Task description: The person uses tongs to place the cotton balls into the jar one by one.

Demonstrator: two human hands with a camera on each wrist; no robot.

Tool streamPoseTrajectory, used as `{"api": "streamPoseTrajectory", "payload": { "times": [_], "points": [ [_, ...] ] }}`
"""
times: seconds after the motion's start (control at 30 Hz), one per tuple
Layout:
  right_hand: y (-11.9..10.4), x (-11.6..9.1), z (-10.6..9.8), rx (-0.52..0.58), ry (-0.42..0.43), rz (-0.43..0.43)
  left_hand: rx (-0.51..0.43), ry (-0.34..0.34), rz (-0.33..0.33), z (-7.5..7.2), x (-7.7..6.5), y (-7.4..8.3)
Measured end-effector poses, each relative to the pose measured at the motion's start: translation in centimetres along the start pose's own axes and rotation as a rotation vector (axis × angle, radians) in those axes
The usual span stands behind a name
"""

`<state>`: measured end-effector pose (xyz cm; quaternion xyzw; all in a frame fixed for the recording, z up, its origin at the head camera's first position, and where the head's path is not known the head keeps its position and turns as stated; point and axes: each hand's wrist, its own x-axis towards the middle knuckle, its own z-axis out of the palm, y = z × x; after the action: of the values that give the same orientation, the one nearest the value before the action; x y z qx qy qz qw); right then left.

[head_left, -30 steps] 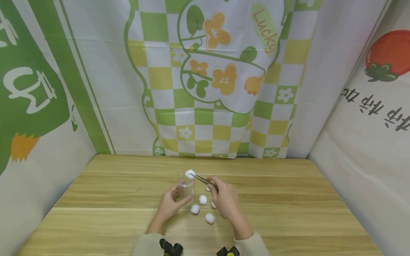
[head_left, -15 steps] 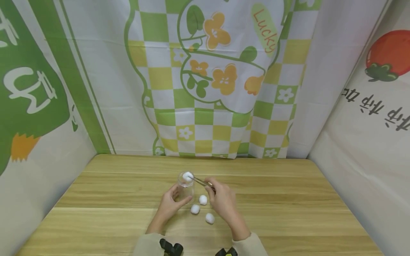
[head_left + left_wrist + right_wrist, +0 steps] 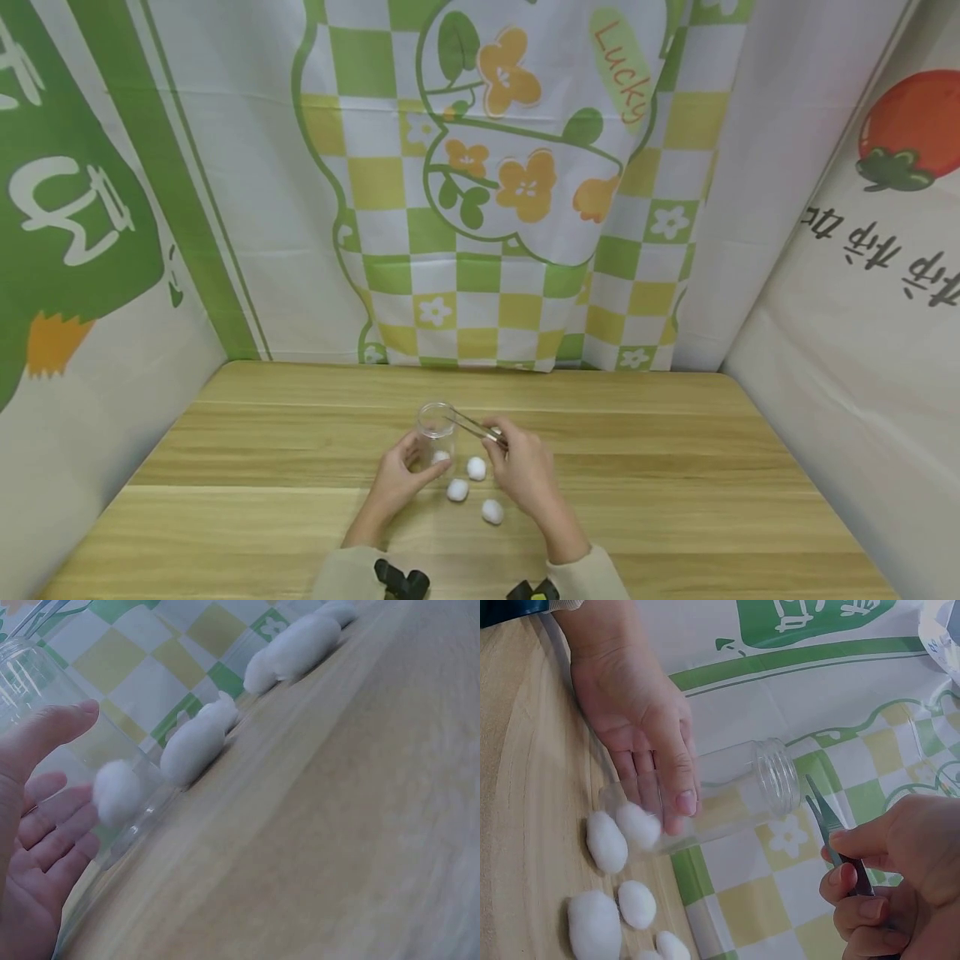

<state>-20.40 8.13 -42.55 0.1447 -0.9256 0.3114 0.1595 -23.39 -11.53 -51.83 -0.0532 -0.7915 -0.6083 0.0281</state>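
Note:
A clear, lidless jar (image 3: 435, 425) stands upright on the table, and my left hand (image 3: 401, 479) holds it round the side with thumb and fingers. One white cotton ball (image 3: 118, 793) lies inside near the jar's bottom, seen through the wall in the left wrist view. My right hand (image 3: 527, 471) pinches metal tweezers (image 3: 826, 817). Their tips are spread slightly apart beside the jar's mouth, with nothing between them. Loose cotton balls (image 3: 476, 468) lie on the table between my hands; the right wrist view shows several, including a large cotton ball (image 3: 595, 926) close to the camera.
The wooden table (image 3: 675, 467) reaches back to a checked curtain (image 3: 480, 317) with flower prints. White printed cloth walls (image 3: 847, 350) stand at both sides. Black wrist devices (image 3: 401, 581) sit on the sleeves.
The cotton ball in the tweezers went from above the rim into the jar's mouth, then dropped to the bottom. The tweezers have let go of it. My left hand stays put.

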Motion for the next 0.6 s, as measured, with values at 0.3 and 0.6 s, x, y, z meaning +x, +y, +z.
{"api": "streamPoseTrajectory", "payload": {
  "times": [0.3, 0.6],
  "points": [
    [0.7, 0.2, -0.4, 0.018, 0.026, 0.020, 0.001, -0.018, -0.001, 0.0, -0.1, 0.2],
    [1.7, 0.5, -1.2, 0.046, 0.010, 0.065, -0.004, -0.005, -0.005, 0.1, 0.1, 0.1]
  ]
}}
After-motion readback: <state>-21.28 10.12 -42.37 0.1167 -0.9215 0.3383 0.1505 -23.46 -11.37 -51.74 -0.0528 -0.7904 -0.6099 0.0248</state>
